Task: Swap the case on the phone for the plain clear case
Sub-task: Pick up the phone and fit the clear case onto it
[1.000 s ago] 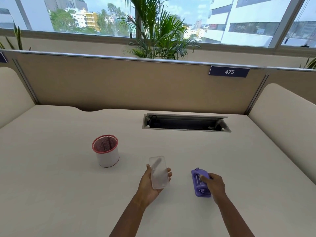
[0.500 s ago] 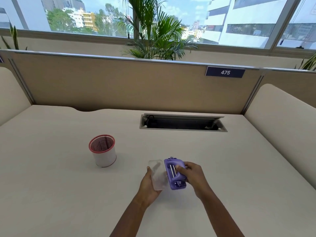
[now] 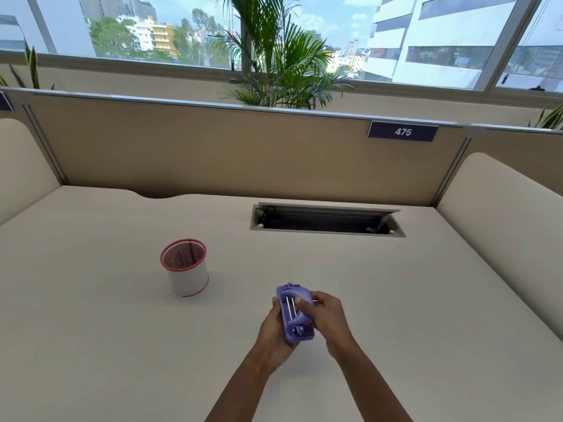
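Note:
The phone in its purple case (image 3: 294, 312) is held a little above the desk, back side up, with two metal bars running down it. My left hand (image 3: 272, 335) cups it from below and from the left. My right hand (image 3: 327, 318) grips its right edge, thumb pressed on the back. The plain clear case does not show: it is not on the desk, and the purple phone covers my left palm where it was held.
A white mesh cup with a red rim (image 3: 185, 269) stands on the beige desk (image 3: 426, 300) to the left of my hands. An open cable slot (image 3: 327, 220) lies at the back, in front of the partition. Padded dividers flank both sides.
My right hand lifted the purple-cased phone off the desk and carried it left onto my left palm. It now covers the clear case that my left hand held up.

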Tool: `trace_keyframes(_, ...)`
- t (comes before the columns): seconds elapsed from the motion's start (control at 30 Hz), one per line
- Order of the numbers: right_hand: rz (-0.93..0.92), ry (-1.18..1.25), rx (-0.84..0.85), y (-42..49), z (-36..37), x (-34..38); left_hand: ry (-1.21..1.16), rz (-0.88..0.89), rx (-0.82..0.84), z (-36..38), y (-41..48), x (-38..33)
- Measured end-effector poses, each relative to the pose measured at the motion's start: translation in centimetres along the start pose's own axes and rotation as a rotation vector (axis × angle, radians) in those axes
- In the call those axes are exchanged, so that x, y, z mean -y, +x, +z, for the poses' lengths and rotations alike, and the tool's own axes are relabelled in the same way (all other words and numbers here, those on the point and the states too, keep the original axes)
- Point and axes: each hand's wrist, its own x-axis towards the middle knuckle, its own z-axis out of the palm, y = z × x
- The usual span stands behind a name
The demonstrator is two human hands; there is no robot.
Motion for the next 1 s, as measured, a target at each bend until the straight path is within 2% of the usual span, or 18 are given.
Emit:
trace_keyframes(0.23, 0.002, 0.049, -0.030, 0.01, -0.14, -0.20, -0.036, -0.013, 0.009, 0.15, 0.26, 0.42)
trace_keyframes(0.53, -0.009, 0.008, 0.003, 0.18, -0.39, -0.15, 0.051, 0.017, 0.010, -0.05, 0.38, 0.42)
trace_keyframes(1.0, -0.033, 0.072, 0.032, -0.13, -0.48, 0.03, -0.078, 0.003, -0.004, 0.18, 0.13, 0.18)
